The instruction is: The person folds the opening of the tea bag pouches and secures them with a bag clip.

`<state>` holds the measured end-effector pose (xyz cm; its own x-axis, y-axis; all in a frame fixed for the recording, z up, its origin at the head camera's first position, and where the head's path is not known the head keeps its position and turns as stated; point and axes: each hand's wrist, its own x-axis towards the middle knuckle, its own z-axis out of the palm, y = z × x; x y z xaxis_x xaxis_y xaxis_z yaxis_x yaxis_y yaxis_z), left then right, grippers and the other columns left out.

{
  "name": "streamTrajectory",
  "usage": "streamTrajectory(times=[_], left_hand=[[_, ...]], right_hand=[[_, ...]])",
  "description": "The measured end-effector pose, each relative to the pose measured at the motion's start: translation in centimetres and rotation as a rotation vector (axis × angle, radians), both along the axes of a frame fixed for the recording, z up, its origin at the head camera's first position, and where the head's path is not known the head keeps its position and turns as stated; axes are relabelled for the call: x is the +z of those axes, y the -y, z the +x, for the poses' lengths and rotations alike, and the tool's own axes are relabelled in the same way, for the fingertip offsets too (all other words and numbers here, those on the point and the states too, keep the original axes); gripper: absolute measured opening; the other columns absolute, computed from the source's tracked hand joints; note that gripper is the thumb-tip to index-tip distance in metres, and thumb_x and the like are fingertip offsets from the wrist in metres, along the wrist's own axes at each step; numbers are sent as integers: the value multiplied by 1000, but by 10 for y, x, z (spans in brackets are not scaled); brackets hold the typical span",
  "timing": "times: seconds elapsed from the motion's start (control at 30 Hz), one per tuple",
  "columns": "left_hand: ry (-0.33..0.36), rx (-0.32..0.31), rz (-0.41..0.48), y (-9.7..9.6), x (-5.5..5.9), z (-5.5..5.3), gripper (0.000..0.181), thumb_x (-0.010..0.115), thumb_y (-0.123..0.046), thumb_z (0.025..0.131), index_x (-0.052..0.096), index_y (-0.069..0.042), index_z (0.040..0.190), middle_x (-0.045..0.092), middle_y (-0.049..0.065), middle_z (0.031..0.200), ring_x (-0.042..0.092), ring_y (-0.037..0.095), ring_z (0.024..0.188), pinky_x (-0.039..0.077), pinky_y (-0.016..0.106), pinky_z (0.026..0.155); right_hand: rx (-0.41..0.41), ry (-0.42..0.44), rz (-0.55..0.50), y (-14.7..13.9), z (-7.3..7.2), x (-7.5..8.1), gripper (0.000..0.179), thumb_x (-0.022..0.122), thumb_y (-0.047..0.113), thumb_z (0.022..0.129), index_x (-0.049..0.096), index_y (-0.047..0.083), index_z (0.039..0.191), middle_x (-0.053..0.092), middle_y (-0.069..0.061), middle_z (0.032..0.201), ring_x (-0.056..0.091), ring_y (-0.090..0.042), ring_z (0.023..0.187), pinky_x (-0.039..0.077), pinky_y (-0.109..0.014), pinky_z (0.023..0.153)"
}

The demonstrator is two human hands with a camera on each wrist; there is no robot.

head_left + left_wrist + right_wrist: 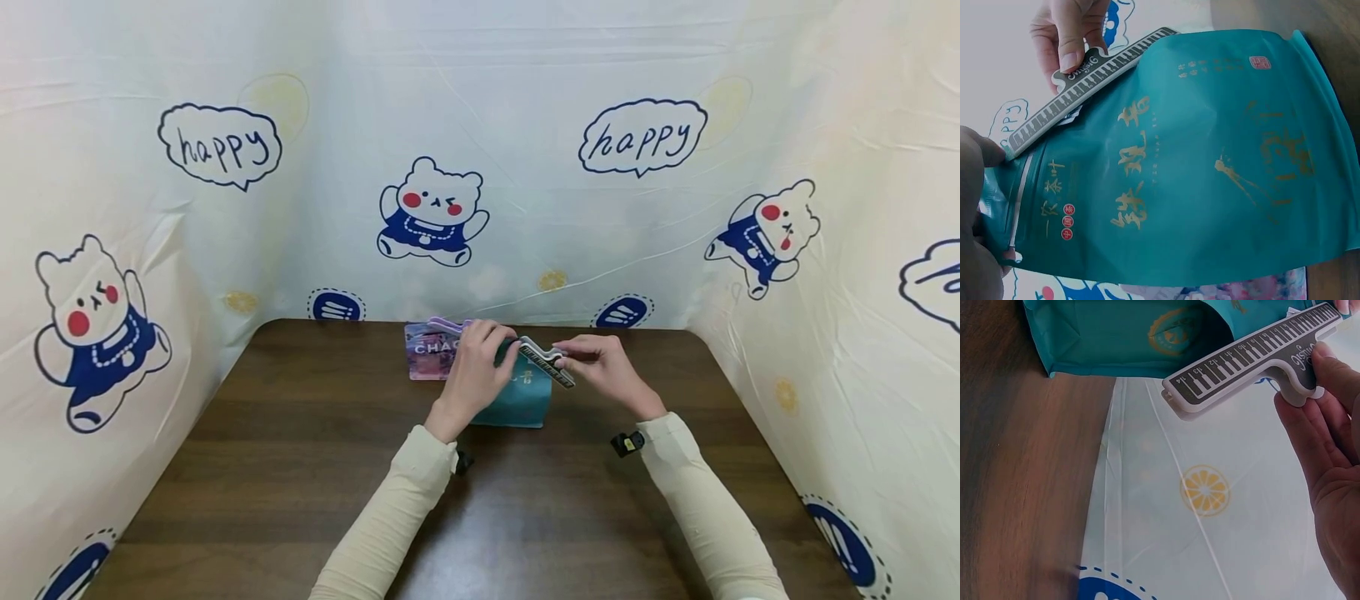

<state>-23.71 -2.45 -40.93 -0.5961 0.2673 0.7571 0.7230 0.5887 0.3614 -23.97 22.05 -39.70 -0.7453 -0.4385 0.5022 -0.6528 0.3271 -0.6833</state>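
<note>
A teal tea bag [1179,156] with gold lettering is upright above the table in the head view. My left hand [474,375] grips its top end, where thumb and fingers show at the left edge of the left wrist view. My right hand [609,371] pinches the handles of a black-and-white bag clip [1254,359] printed with piano keys and the word "Music". The clip lies slantwise across the bag's top corner, its far end close to my left fingers. In the right wrist view, its long bar overlaps the teal bag.
Behind my left hand stands a purple-pink bag [426,354] with white letters, a purple clip [444,326] along its top. The brown wooden table [315,500] meets a printed cloth backdrop [517,208] at the back and sides.
</note>
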Motion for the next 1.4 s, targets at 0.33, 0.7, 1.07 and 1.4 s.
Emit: streamTrajectory(times=[0.33,0.7,1.07,1.4], left_hand=[[9,-14,25,14,-2,3,18,72,-5,94,70,-5,111,62,11,109,56,27,103,51,40,91],[23,-37,43,13,-2,3,16,71,-5,95,70,-6,111,63,8,103,56,24,96,49,37,84],[84,-25,75,12,0,8,18,71,-5,95,70,-5,113,66,8,105,57,24,100,51,40,89],[116,3,127,12,-2,8,22,72,-7,95,65,-3,115,67,11,110,60,27,106,52,42,96]], right_hand=[[-13,5,-5,3,1,-1,23,76,-9,85,74,-10,108,75,-20,98,72,-26,80,57,-20,70],[-1,-20,-3,5,0,4,25,75,-11,84,74,-9,109,75,-20,98,71,-21,80,60,-27,71],[9,-48,-44,15,2,10,23,75,-13,84,74,-13,106,75,-23,99,73,-29,83,58,-21,74],[-2,-54,-59,22,2,11,21,74,-13,85,74,-12,106,74,-22,97,72,-24,83,57,-19,74]])
